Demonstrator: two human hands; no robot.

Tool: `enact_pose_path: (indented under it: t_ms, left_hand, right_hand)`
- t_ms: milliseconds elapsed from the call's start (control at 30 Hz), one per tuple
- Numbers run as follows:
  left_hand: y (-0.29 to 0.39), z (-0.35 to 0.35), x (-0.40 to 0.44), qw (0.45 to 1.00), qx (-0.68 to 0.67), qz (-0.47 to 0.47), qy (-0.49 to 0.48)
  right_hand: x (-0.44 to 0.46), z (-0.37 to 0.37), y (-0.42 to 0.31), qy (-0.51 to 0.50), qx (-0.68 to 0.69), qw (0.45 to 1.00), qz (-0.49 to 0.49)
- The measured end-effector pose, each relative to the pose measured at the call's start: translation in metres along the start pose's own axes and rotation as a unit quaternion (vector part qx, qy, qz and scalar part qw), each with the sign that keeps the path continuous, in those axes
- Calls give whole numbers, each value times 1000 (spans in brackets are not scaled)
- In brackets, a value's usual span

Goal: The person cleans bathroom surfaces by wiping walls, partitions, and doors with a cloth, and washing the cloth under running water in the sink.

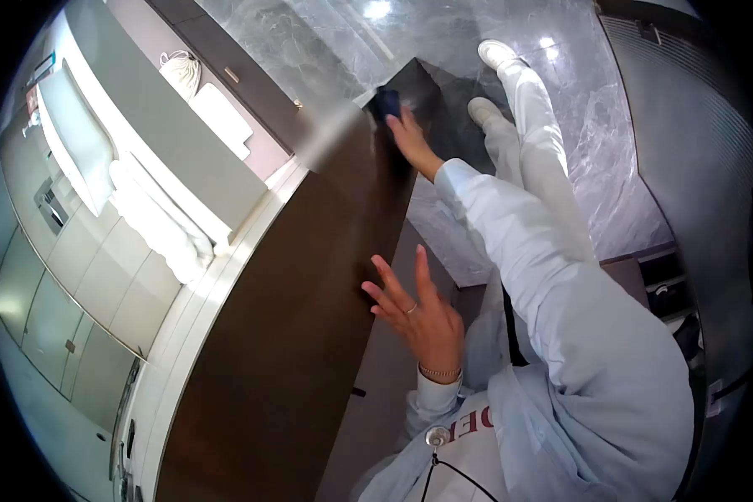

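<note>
My right hand (413,144) reaches to the far end of the long dark brown top (268,326). Its fingers are closed on a dark blue item (386,104), which looks like a folded cloth, pressed against the surface near the far corner. Nearer to my body, my left hand (431,322) hovers by the right edge of the brown top, fingers spread and holding nothing. It wears a ring and a bracelet.
A pale ledge (194,335) runs along the left side of the top. Beyond it are a white drawstring bag (181,74) and white crumpled fabric (159,226). My legs and white shoes (497,55) are over the grey marble floor (573,75). A ribbed dark panel (686,117) stands right.
</note>
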State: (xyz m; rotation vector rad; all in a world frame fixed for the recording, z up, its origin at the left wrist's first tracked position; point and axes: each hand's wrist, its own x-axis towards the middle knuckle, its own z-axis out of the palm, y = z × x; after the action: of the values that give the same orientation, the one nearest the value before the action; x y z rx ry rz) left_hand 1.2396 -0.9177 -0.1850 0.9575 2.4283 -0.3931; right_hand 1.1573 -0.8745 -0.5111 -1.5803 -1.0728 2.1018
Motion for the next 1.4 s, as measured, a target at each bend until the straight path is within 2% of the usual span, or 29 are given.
enact_pose_path:
  t_ms: [100, 167, 233, 267, 333, 433, 467, 533, 633, 700, 767, 800, 867, 933, 1000, 1067, 1100, 1167, 1200, 1267, 1300, 1333, 1367, 1400]
  left_hand:
    - [2, 4, -3, 999, -17, 9, 30]
    - [1, 7, -4, 995, -74, 42, 42]
    - [1, 11, 2, 986, -134, 78, 57]
    - [-1, 16, 5, 983, -137, 94, 73]
    - [-5, 23, 7, 983, -131, 108, 67]
    - [-5, 39, 16, 984, -123, 108, 75]
    - [-4, 44, 15, 984, -118, 108, 74]
    - [-3, 49, 14, 985, -111, 108, 70]
    - [0, 49, 9, 982, -145, 93, 84]
    - [4, 43, 6, 970, -216, 62, 91]
    - [8, 30, -2, 963, -231, 77, 112]
    - [10, 22, -8, 958, -241, 89, 129]
    - [12, 3, -22, 947, -240, 135, 164]
    - [13, -17, -33, 927, -246, 190, 210]
    - [15, -36, -39, 897, -176, 300, 272]
    - [27, -53, -35, 874, -215, 321, 295]
    - [37, -63, -34, 864, -238, 331, 297]
    - [60, -82, -29, 840, -260, 361, 310]
    - [72, -93, -27, 832, -251, 376, 321]
    - [100, -113, -23, 816, -246, 402, 334]
    - [116, -121, -23, 805, -268, 411, 332]
    - [132, -123, -22, 788, -269, 441, 336]
    - [149, -131, -22, 769, -268, 471, 339]
    - [168, -140, -26, 737, -279, 507, 350]
  right_hand:
    - [-41, -5, 24, 22, -16, 1000, -5]
    - [-86, 0, 24, 30, 49, 997, -46]
    - [-117, 1, -8, -1, 73, 984, -164]
    - [-105, -8, -34, 3, 68, 983, -168]
    - [-93, -17, -71, -95, 11, 962, -254]
    - [-9, 6, -41, -33, 23, 962, -271]
    - [44, 23, 10, -20, -39, 967, -251]
    - [36, 13, -8, 55, -8, 995, -79]
    - [-9, -2, -3, 37, 15, 991, -128]
    - [-41, -14, -3, 43, 5, 988, -149]
    - [-78, -26, -17, -4, 91, 996, -23]
    - [-95, -34, -35, -4, 84, 996, -37]
    - [-122, -56, -82, -63, 219, 970, 90]
    - [-147, -80, -128, -108, 226, 966, 55]
    - [-168, -117, -194, -118, 233, 965, 31]
    - [-182, -164, -248, -238, 346, 907, 29]
    - [-188, -193, -277, -295, 391, 870, 62]
    - [-199, -247, -313, -269, 223, 934, -70]
    - [-205, -277, -327, -277, 182, 928, -170]
    - [-214, -319, -348, -139, 26, 948, -284]
    - [-223, -342, -363, -58, -64, 935, -343]
    - [-228, -366, -361, -31, -53, 957, -285]
    - [-225, -385, -351, 49, -76, 942, -323]
    - [-236, -406, -352, 59, -26, 950, -305]
